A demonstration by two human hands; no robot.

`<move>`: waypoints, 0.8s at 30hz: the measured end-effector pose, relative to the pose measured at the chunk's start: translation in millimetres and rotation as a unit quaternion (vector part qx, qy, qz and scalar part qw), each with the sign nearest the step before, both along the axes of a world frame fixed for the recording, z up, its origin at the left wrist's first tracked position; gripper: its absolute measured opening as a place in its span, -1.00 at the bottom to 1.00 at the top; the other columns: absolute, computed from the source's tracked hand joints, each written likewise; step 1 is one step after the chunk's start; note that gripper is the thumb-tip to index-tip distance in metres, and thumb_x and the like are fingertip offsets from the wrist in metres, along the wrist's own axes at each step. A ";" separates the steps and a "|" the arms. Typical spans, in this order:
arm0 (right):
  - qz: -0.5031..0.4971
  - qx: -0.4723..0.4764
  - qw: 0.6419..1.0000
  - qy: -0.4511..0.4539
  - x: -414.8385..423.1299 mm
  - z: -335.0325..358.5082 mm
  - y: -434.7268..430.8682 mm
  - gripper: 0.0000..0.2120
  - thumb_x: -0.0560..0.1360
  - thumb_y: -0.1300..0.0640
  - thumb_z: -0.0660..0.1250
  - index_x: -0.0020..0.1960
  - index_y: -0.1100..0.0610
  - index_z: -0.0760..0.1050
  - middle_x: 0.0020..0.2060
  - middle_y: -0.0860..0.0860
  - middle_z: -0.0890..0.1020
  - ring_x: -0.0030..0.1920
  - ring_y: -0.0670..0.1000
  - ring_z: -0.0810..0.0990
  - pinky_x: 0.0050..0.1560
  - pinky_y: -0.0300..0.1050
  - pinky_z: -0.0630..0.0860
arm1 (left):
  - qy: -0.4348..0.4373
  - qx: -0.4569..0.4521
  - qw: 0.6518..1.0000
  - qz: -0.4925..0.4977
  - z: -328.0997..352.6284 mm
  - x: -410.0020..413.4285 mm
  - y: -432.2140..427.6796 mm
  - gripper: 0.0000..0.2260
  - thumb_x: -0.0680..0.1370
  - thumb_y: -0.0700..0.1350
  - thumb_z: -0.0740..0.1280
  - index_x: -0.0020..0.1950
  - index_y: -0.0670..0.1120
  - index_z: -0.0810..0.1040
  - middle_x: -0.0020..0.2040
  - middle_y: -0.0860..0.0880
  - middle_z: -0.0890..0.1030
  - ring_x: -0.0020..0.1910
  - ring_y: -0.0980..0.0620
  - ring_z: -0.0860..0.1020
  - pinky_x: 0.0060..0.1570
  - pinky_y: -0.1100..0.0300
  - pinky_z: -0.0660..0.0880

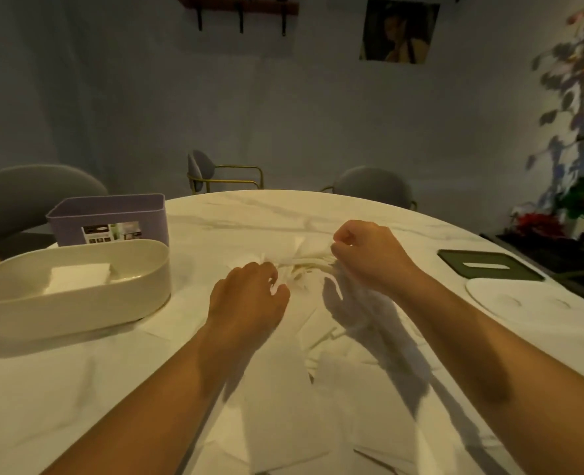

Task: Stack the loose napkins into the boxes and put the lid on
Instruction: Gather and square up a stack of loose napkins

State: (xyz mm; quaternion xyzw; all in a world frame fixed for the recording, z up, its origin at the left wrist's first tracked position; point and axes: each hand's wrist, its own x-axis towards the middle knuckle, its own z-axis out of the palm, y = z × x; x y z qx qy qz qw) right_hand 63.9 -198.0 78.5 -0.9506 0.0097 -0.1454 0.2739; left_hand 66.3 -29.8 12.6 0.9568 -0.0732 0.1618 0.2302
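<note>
left grip point(249, 296) curls its fingers round one end of a crumpled bunch of napkins point(306, 265), knuckles up; right grip point(366, 250) pinches the other end between thumb and bent fingers, a little farther from the person; the bunch sits low over the middle of the white marbled surface point(249, 210), and whether it touches cannot be told; more loose napkins point(283, 406) lie flat and overlapping under both forearms, toward the near edge; to the left stands a cream oval box point(78, 306), open, with a small stack of folded napkins point(78, 277) inside; just behind it stands a purple box point(112, 210) with a printed label, also open; to the right, well apart from the boxes, a dark green lid point(489, 267) with a slot lies flat, and a white oval lid point(523, 303) lies just nearer; grey chairs point(372, 186) stand beyond the far edge
</note>
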 end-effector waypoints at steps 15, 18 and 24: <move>-0.003 -0.010 1.000 -0.005 -16.8 -55.5 -51.6 -0.58 0.54 -0.06 0.29 0.36 -0.01 0.37 0.27 -0.04 0.48 0.16 0.00 0.47 0.13 -0.13 0.39 | 0.033 -0.163 0.986 0.017 -16.5 18.3 -4.0 -0.97 0.55 -0.03 0.28 -0.04 0.10 0.50 0.13 0.09 0.50 0.00 0.08 0.47 0.04 0.20 0.37; -0.006 -0.004 0.999 -0.031 -14.0 -53.8 -61.4 -0.78 0.55 0.01 0.28 0.17 0.00 0.55 0.07 -0.03 0.60 0.03 0.02 0.53 0.10 -0.03 0.50 | 0.023 -0.171 0.985 0.013 -17.6 18.2 -5.0 -0.93 0.53 -0.07 0.29 -0.09 0.10 0.51 0.00 0.10 0.53 -0.02 0.05 0.49 -0.02 0.19 0.36; -0.018 0.092 0.991 -0.098 -19.6 -50.5 -68.4 -0.79 0.59 0.05 0.21 0.00 0.09 0.60 -0.17 -0.03 0.60 -0.20 -0.04 0.50 -0.17 -0.14 0.41 | 0.015 -0.188 0.982 0.002 -20.3 17.3 -2.9 -0.92 0.52 -0.09 0.30 -0.10 0.10 0.54 -0.05 0.11 0.55 -0.04 0.05 0.50 0.00 0.16 0.40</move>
